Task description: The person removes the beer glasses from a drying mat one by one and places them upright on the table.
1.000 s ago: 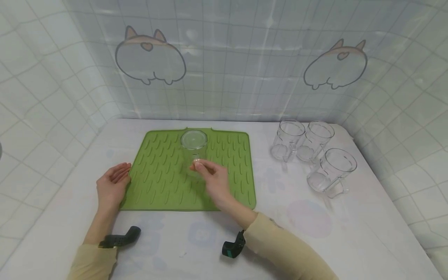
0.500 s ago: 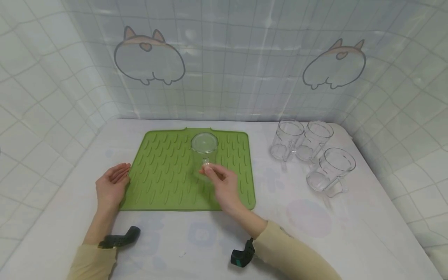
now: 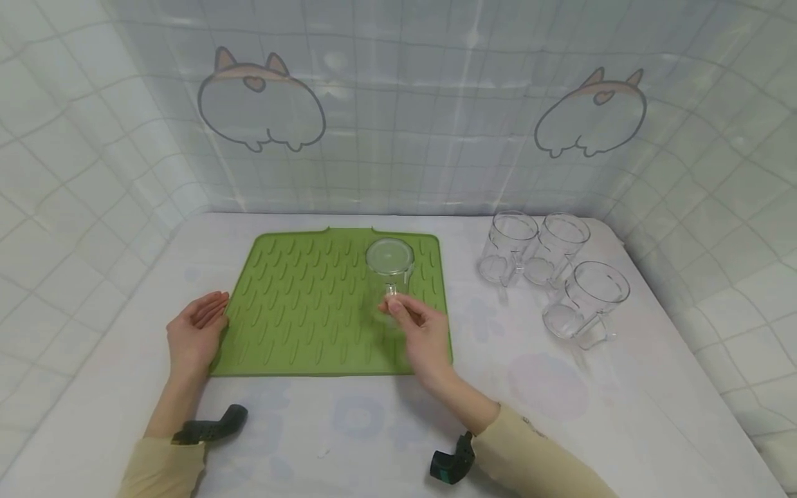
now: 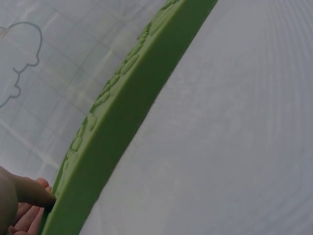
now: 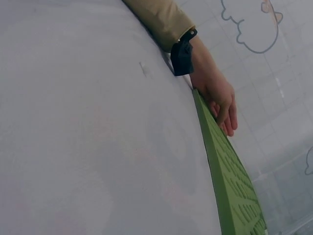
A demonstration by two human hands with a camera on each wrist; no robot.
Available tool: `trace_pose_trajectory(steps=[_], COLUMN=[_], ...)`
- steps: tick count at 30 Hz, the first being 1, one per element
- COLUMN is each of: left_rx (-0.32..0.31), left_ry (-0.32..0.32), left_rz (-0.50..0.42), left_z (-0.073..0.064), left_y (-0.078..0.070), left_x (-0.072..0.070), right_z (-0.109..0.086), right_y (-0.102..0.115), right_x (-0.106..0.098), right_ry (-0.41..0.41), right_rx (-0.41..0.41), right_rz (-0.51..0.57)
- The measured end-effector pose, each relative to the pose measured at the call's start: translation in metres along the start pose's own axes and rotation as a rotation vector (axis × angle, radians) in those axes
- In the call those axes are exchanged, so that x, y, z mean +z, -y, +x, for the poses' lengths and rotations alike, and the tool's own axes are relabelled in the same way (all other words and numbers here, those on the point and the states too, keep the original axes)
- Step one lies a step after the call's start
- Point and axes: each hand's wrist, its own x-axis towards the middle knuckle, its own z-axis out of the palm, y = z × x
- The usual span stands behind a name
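My right hand (image 3: pixel 427 340) pinches a clear glass mug (image 3: pixel 389 256) by its handle. Base upward, the mug is over the right half of a green ridged mat (image 3: pixel 292 311); its lower part is hard to make out against the green. At the mat's left edge my left hand (image 3: pixel 196 330) rests with relaxed fingers, holding nothing. The left wrist view has that hand's thumb (image 4: pixel 34 192) at the mat's edge (image 4: pixel 112 127). Across the mat, the right wrist view shows the left hand (image 5: pixel 218 95) too, while the right hand and mug are outside that frame.
Several glass mugs stand upright on the white table at the right: one at the back (image 3: pixel 507 249), one beside it (image 3: pixel 557 249), and one nearer (image 3: pixel 585 301). Tiled-pattern sheeting with cartoon drawings encloses the back and sides.
The right hand has carried the upturned mug rightward and slightly nearer across the mat. My left hand stays in place at the mat's edge.
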Motion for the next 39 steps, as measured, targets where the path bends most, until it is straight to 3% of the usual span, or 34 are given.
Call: trace_pose_trajectory(steps=[10, 29, 39], left_rx=[-0.005, -0.019, -0.013], left_ry=[0.004, 0.011, 0.009], left_rz=[0.006, -0.016, -0.019], left_z=[0.000, 0.001, 0.002], left_y=[0.000, -0.001, 0.001], left_x=[-0.001, -0.002, 0.000], right_z=[-0.007, -0.024, -0.026], right_y=[0.001, 0.003, 0.003], right_x=[-0.019, -0.036, -0.043], right_ry=[-0.003, -0.015, -0.037], right_rx=[-0.041, -0.281, -0.340], right_rz=[-0.083, -0.241, -0.294])
